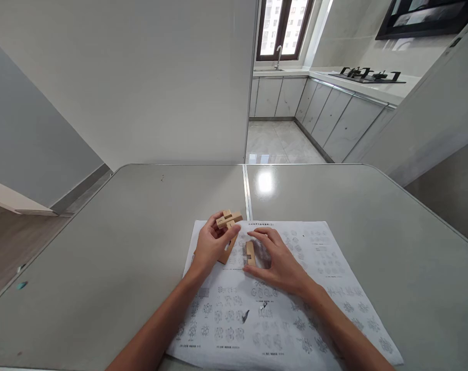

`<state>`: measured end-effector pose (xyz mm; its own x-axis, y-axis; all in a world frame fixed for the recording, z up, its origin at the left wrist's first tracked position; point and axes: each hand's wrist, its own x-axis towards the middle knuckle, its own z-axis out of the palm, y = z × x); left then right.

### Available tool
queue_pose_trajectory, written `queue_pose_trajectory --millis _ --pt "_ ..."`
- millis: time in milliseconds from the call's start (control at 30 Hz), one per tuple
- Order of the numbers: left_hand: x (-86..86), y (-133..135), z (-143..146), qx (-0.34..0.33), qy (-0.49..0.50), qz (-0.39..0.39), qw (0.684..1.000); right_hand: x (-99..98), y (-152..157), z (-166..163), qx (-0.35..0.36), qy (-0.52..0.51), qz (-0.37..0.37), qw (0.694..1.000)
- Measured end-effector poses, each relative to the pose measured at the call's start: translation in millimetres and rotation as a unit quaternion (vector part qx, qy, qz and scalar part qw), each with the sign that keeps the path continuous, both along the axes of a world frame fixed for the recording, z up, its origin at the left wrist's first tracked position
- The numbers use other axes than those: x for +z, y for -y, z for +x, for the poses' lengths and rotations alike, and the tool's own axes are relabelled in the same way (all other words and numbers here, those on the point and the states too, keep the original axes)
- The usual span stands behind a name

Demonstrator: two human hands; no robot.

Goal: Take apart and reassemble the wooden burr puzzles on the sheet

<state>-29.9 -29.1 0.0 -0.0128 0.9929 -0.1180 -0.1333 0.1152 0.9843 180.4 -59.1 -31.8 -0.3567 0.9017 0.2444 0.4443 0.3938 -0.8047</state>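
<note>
My left hand (212, 245) is closed round a partly joined wooden puzzle cluster (228, 219), held a little above the printed instruction sheet (295, 288). A loose notched wooden piece (250, 253) lies on the sheet, and my right hand (278, 260) curls over it with the fingertips pinching its sides. Another wooden piece (226, 253) lies on the sheet just under my left hand, partly hidden by it.
The sheet rests on a grey table (114, 247) with a metal seam (247, 193) down its middle. Beyond the far edge stands a white wall (141, 77), with a kitchen counter and gas hob (367, 76) at the back right.
</note>
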Motion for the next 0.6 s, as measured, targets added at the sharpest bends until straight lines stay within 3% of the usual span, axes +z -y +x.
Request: queue_pose_trajectory --millis 133,233,433,600 --pt "0.7 -4 -4 0.015 0.109 -0.004 0.994 -0.9 0 1 0.033 0.021 0.009 0.999" --pt "-0.7 -5 -5 0.010 0.118 0.003 0.993 -0.7 -1 0 0.046 0.021 0.017 0.999" --pt "-1.1 2 0 -0.026 0.004 0.013 1.000 5.5 -4 1 -0.018 -0.085 -0.096 0.992" --pt "2.7 12 6 -0.083 -0.109 0.066 0.988 8.9 -5 6 -0.004 -0.242 -0.219 0.945"
